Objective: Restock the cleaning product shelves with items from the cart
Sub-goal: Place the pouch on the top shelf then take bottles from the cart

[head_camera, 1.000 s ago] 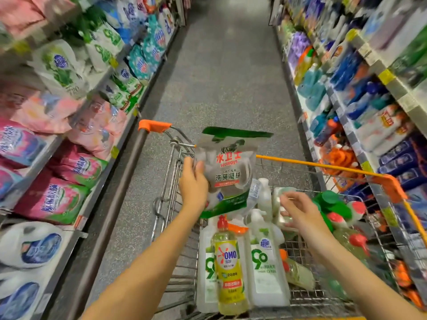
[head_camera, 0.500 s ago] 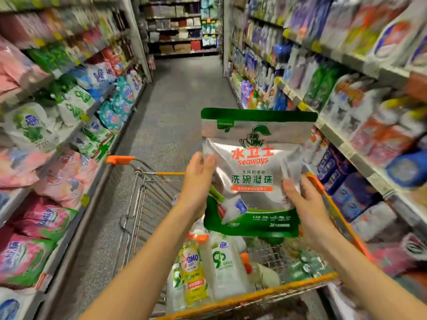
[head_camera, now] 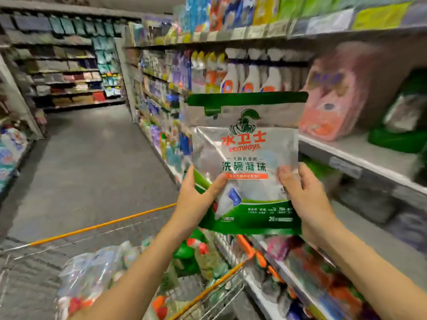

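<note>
You hold the silver-and-green pouch (head_camera: 247, 162) upright in front of the right-hand shelf (head_camera: 360, 155), above the cart (head_camera: 208, 294). Your left hand (head_camera: 198, 199) grips its lower left edge, your right hand (head_camera: 305, 197) its lower right. The cart's contents look like bottles, though blurred.

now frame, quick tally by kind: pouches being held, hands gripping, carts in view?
pouch, silver and green: 1
hands gripping it: 2 (left hand, right hand)
cart, orange-rimmed: 1
Total: 4
</note>
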Demonstrator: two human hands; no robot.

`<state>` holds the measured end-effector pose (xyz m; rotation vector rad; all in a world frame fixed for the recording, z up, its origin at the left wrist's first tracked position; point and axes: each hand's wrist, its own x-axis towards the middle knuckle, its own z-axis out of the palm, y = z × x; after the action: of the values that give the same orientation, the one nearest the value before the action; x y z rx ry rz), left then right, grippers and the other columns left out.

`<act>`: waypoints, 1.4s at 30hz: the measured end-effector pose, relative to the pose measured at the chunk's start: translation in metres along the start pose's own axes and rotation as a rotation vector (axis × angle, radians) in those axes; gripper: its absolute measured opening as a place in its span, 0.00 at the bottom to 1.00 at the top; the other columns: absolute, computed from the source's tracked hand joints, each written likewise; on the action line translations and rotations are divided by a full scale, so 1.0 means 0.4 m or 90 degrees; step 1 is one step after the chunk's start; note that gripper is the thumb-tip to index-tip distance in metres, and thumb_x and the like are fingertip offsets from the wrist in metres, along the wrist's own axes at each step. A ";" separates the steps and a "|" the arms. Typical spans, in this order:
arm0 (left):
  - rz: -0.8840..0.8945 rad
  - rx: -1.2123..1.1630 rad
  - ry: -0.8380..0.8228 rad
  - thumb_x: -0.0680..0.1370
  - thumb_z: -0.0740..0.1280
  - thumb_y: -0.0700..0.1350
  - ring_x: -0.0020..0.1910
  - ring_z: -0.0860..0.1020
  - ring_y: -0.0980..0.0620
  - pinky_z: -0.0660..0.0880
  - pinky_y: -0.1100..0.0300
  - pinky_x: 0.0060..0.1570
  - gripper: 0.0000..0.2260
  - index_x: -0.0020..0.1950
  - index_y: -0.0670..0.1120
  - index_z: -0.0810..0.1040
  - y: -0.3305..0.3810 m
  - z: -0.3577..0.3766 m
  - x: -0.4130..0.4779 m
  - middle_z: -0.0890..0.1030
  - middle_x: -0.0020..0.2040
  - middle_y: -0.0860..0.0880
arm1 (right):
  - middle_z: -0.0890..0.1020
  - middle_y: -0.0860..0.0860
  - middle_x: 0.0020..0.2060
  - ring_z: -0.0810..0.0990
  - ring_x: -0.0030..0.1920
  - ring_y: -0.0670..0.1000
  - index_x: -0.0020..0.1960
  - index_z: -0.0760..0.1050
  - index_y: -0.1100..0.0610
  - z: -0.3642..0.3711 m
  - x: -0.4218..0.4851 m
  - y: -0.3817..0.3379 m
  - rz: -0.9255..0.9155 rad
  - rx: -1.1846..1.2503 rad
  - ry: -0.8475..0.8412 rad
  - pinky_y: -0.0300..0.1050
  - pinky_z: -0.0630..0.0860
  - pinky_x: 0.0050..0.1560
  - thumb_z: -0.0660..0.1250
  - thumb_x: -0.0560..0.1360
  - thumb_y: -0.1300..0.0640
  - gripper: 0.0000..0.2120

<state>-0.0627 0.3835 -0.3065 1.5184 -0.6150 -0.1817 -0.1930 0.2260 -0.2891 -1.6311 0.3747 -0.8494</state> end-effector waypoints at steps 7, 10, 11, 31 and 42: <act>0.164 -0.096 -0.099 0.69 0.73 0.62 0.50 0.77 0.70 0.71 0.72 0.50 0.29 0.63 0.54 0.65 0.149 0.312 0.135 0.78 0.51 0.66 | 0.84 0.39 0.47 0.83 0.49 0.41 0.58 0.68 0.50 -0.263 0.055 -0.154 -0.063 -0.036 0.070 0.35 0.79 0.44 0.75 0.68 0.59 0.24; 0.240 -0.145 -0.153 0.71 0.73 0.55 0.52 0.78 0.65 0.74 0.72 0.50 0.29 0.66 0.49 0.64 0.226 0.437 0.197 0.79 0.54 0.58 | 0.84 0.43 0.50 0.84 0.51 0.45 0.60 0.68 0.50 -0.352 0.094 -0.224 -0.108 -0.078 0.170 0.39 0.80 0.46 0.77 0.64 0.58 0.28; 0.263 -0.170 -0.176 0.72 0.72 0.51 0.51 0.79 0.66 0.73 0.74 0.48 0.26 0.65 0.48 0.64 0.255 0.477 0.217 0.78 0.54 0.57 | 0.84 0.44 0.49 0.84 0.50 0.45 0.60 0.68 0.50 -0.381 0.109 -0.246 -0.128 -0.088 0.198 0.39 0.80 0.46 0.77 0.64 0.57 0.29; 0.649 -0.288 -0.230 0.72 0.66 0.62 0.51 0.74 0.51 0.75 0.46 0.55 0.25 0.58 0.45 0.69 0.861 0.992 0.619 0.73 0.55 0.46 | 0.77 0.46 0.52 0.81 0.51 0.47 0.58 0.60 0.57 -0.720 0.454 -0.740 -0.492 -0.703 0.568 0.48 0.78 0.56 0.75 0.69 0.45 0.31; 0.492 -0.344 -0.480 0.78 0.68 0.46 0.56 0.78 0.52 0.78 0.58 0.50 0.18 0.65 0.43 0.70 0.813 1.035 0.658 0.78 0.57 0.49 | 0.48 0.61 0.76 0.41 0.77 0.60 0.75 0.50 0.63 -0.776 0.455 -0.692 -0.201 -1.163 0.736 0.64 0.39 0.74 0.57 0.56 0.18 0.64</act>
<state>-0.1265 -0.0812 0.0491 0.5772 -1.5627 -0.2920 -0.3438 -0.0451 0.0419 -2.5644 2.2395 -1.9056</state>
